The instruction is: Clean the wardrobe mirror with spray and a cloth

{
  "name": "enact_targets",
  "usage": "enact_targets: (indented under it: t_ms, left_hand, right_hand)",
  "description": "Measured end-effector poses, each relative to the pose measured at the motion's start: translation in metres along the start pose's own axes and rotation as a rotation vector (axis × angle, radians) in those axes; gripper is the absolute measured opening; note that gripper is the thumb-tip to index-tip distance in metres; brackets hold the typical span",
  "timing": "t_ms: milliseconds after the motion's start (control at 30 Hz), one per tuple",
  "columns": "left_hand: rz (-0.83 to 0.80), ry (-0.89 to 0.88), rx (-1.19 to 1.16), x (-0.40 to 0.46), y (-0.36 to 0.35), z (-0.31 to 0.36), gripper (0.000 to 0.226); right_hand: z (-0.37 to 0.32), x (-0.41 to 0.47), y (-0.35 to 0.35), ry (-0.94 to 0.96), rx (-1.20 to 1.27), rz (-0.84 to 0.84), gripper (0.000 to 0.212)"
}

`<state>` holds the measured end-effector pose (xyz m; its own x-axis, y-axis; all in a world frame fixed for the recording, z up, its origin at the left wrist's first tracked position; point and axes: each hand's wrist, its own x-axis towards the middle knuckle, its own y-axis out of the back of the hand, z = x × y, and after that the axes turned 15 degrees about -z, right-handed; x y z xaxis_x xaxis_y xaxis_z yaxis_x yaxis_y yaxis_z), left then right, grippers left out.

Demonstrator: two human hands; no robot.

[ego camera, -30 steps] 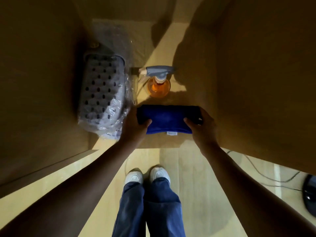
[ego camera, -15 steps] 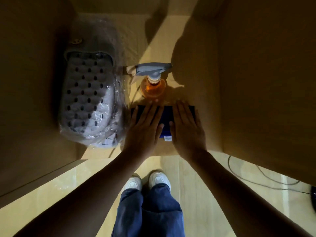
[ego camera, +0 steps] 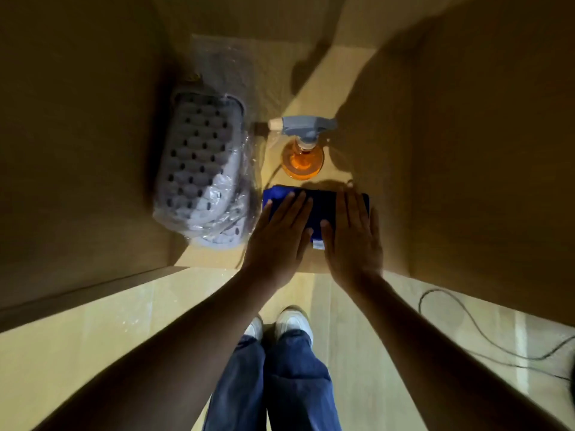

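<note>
Wardrobe floor point(ego camera: 311, 256): dim, bagged slippers point(ego camera: 202, 172) left.
Cloth point(ego camera: 322, 203): folded blue, just in front of spray bottle point(ego camera: 303, 150).
Hands: left hand point(ego camera: 277, 234), right hand point(ego camera: 353, 241) now pressing flat, fingers straight; a second ago they pinched its ends.
Meaning: probably stowing away, mirror not visible.

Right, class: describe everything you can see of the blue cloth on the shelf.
The blue cloth is deep blue, soft-looking fabric, folded into a flat rectangle, with a small white tag at its near edge. It lies on the wooden shelf, just in front of the orange spray bottle. The left hand and right hand press flat on it.
</note>
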<state>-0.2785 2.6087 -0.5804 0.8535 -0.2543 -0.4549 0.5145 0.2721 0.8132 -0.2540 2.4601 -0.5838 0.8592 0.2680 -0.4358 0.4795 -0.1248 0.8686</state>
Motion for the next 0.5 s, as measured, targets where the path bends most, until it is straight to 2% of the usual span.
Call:
enact_targets:
  t_ms: [167, 300, 400, 500]
  left_hand:
    - [0.002, 0.094, -0.108, -0.088, 0.035, 0.013, 0.052]
    - [-0.041, 0.149, -0.095, -0.161, 0.073, 0.026, 0.068]
    - [-0.019, 0.155, -0.121, -0.214, 0.107, 0.042, 0.051]
    - [0.059, 0.128, -0.144, -0.270, 0.156, 0.065, 0.049]
  right_hand:
    - [-0.046, -0.074, 0.032, -0.002, 0.133, -0.103, 0.063]
    - [-0.074, -0.133, 0.072, -0.001, 0.093, -0.252, 0.063]
    - [-0.096, -0.180, 0.110, 0.039, 0.096, -0.291, 0.063]
    - [-0.117, -0.231, 0.158, 0.075, 0.106, -0.231, 0.057]
